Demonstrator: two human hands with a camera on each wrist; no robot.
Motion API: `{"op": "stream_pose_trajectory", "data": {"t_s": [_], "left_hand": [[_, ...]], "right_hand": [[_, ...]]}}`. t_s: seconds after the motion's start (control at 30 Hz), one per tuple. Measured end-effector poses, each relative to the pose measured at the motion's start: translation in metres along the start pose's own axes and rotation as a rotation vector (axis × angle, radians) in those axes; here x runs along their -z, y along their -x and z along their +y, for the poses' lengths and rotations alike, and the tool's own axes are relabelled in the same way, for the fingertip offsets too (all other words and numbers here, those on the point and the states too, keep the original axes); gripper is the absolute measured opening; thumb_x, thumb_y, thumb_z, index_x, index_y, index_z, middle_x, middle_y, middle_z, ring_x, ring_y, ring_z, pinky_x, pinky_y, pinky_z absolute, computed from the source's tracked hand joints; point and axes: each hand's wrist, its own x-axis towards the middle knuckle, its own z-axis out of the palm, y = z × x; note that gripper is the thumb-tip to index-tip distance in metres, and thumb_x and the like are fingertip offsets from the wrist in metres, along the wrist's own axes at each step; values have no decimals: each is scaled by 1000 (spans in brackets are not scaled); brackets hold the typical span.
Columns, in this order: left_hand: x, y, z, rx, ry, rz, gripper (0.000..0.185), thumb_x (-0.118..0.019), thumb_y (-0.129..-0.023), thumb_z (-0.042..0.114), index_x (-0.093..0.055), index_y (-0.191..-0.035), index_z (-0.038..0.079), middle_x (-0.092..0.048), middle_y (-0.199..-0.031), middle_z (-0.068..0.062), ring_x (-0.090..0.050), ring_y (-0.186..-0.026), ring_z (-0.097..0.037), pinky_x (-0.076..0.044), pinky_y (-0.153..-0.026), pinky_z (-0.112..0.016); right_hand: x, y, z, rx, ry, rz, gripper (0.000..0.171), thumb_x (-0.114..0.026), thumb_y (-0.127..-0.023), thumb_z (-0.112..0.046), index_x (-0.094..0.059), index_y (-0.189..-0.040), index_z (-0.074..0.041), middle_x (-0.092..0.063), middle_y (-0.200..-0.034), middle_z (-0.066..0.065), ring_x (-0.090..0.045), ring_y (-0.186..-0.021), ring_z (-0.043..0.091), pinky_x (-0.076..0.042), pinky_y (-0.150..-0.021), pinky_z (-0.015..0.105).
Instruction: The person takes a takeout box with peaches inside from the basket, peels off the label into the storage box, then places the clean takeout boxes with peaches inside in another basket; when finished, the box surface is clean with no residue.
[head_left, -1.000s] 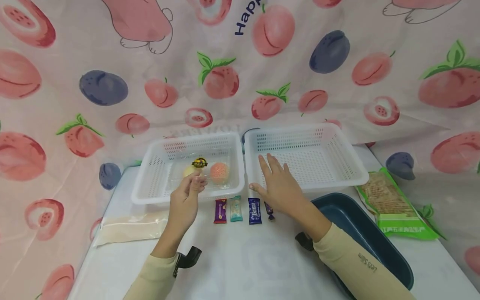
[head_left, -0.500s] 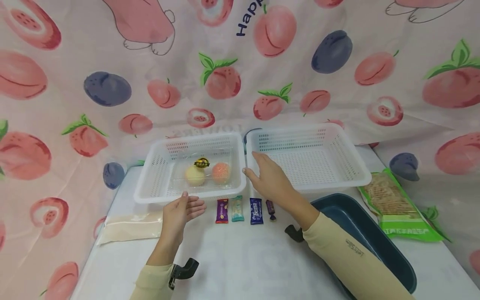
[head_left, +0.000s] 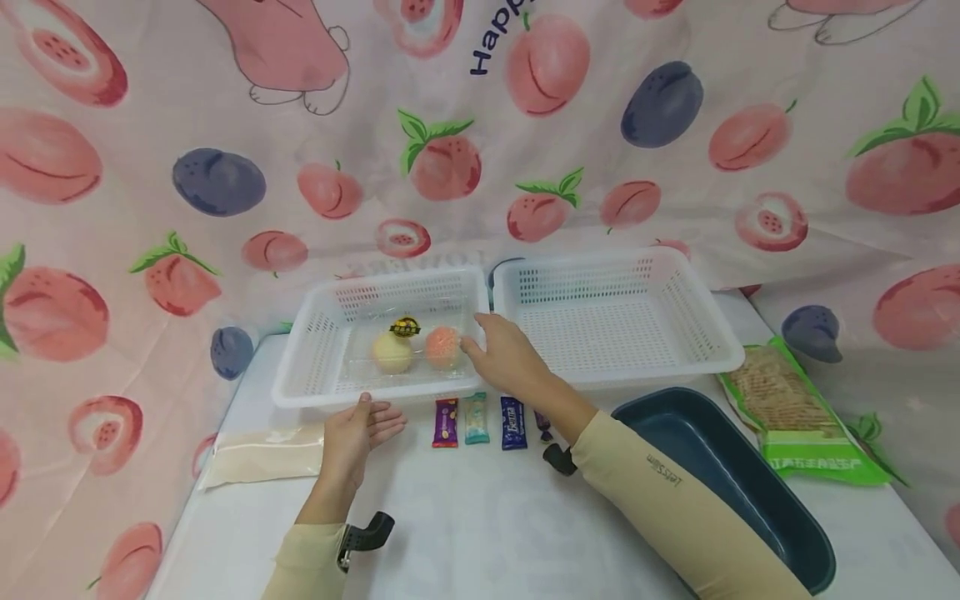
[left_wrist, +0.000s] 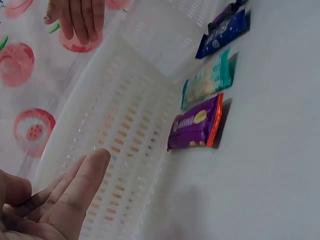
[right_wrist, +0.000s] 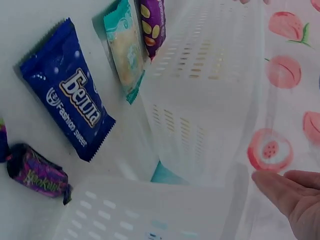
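Observation:
A clear plastic box (head_left: 411,377) holding a pale yellow ball-shaped cake (head_left: 392,353) and an orange one (head_left: 442,346) lies in the left white basket (head_left: 300,367). My left hand (head_left: 354,437) is at that basket's front rim, palm turned inward, fingers extended and holding nothing. Over the basket's right rim, beside the orange cake, is my right hand (head_left: 510,354), thumb apart from the fingers. In the right wrist view its fingers (right_wrist: 280,192) hold nothing; whether they touch the rim is unclear. The left wrist view shows both the left hand (left_wrist: 65,200) and right hand (left_wrist: 77,20).
A second white basket (head_left: 615,333) stands on the right. In front lie a purple packet (head_left: 445,422), a teal packet (head_left: 476,418), a blue sweet (head_left: 513,422) and a twisted-wrapper sweet (right_wrist: 40,172). A dark blue tray (head_left: 720,475), green bag (head_left: 802,417) and beige packet (head_left: 262,457) flank them.
My left hand has released the clear box and come down to the basket's front rim, its fingers straightening. My right hand has moved left from the right basket to the left basket's right rim.

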Motion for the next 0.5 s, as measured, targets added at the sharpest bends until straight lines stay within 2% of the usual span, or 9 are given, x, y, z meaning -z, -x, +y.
{"op": "stream_pose_trajectory", "data": {"t_s": [0.17,0.27,0.4,0.43,0.5], "left_hand": [[2,-6,-1,7,3,21,58,-36,-116,28,-50,-136,-24,-75,-113,-28,-79,-85,-14,-65,-84,-29],[5,-8,-2,11,8,3,59,-36,-116,29,-49,-137,-24,-76,-113,-27,-79,-86,-15,-65,-85,-30],[5,-10,-3,20,-2,-5,59,-36,-116,30,-50,-137,-23,-75,-114,-27,-79,-87,-15,-65,-85,-30],[5,-10,-4,23,-8,-2,59,-36,-116,30,-50,-137,-23,-75,-115,-28,-79,-87,-15,-65,-85,-30],[4,-11,-4,29,-11,3,58,-35,-116,30,-52,-137,-22,-74,-116,-29,-79,-87,-16,-65,-85,-30]], "right_hand": [[-9,-8,2,0,-50,-6,56,-57,-108,-33,-50,-151,2,-62,-146,19,-62,-133,33,-53,-112,48],[-15,-11,0,-12,-78,-5,54,-57,-108,-31,-52,-149,3,-63,-145,21,-60,-136,34,-51,-114,49],[-23,-14,-2,-45,-110,-39,58,-56,-108,-31,-48,-152,5,-55,-153,21,-49,-146,36,-43,-121,50],[-26,-14,-3,-49,-118,-49,58,-56,-107,-31,-48,-151,6,-54,-154,22,-49,-146,37,-43,-121,51],[-31,-16,-4,-44,-118,-60,52,-57,-106,-29,-56,-144,6,-61,-146,21,-58,-137,36,-48,-117,50]]}}
